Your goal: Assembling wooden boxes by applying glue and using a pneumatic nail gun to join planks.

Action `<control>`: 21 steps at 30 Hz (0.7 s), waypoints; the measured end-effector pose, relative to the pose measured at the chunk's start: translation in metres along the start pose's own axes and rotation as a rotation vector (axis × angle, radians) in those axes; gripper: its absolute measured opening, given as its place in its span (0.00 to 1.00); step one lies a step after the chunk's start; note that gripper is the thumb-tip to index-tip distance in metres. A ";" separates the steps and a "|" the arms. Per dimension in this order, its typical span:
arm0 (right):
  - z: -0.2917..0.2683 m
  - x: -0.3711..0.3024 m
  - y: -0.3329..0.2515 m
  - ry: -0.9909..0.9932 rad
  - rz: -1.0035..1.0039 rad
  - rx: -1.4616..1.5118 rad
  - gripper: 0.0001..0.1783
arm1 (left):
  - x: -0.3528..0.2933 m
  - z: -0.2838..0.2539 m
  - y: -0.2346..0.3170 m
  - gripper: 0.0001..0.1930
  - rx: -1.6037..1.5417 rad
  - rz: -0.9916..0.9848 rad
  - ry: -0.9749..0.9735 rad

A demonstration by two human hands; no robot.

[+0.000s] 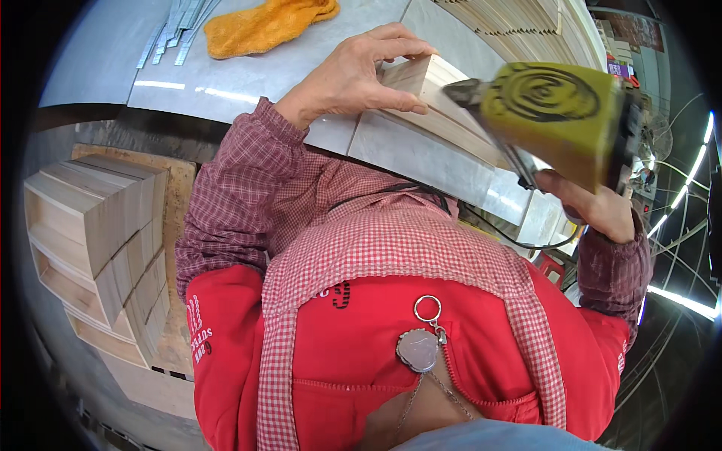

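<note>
while left hand point(352, 75), half open, spans end of wooden box point(445, 120) at one o'clock, right hand point(602, 213) is wrapped round yellow-green nail gun point(549, 105), two o'clock; wooden box looks part-fastened, stacked boxes point(124, 225) at nine o'clock look assembled, wooden slats point(519, 16) at one o'clock likely left.

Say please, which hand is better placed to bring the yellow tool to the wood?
Probably the right hand: it holds the yellow tool, while the left hand holds the wooden piece.
</note>
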State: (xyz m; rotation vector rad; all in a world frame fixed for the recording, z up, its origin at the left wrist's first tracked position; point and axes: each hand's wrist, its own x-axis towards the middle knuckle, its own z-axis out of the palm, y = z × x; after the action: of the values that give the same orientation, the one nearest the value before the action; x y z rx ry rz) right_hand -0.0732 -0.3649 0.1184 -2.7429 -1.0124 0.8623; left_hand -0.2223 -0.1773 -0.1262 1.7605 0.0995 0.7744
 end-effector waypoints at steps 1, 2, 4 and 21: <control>-0.003 -0.006 0.002 0.054 0.148 0.050 0.20 | 0.001 0.000 0.000 0.26 0.005 0.004 0.006; -0.004 -0.012 0.007 0.098 0.296 0.102 0.18 | 0.002 0.000 -0.001 0.26 0.019 -0.007 -0.009; -0.005 -0.019 0.033 0.125 0.447 0.177 0.16 | 0.013 0.000 -0.006 0.27 -0.083 -0.106 0.002; 0.066 0.039 0.419 0.542 0.467 -0.292 0.28 | 0.052 0.002 -0.010 0.24 -0.128 -0.888 0.123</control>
State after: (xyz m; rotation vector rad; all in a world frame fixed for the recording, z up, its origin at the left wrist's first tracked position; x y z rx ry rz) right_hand 0.1540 -0.6725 -0.0691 -3.2361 -0.4260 -0.0411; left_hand -0.1775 -0.1522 -0.1117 1.3406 0.8325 0.2209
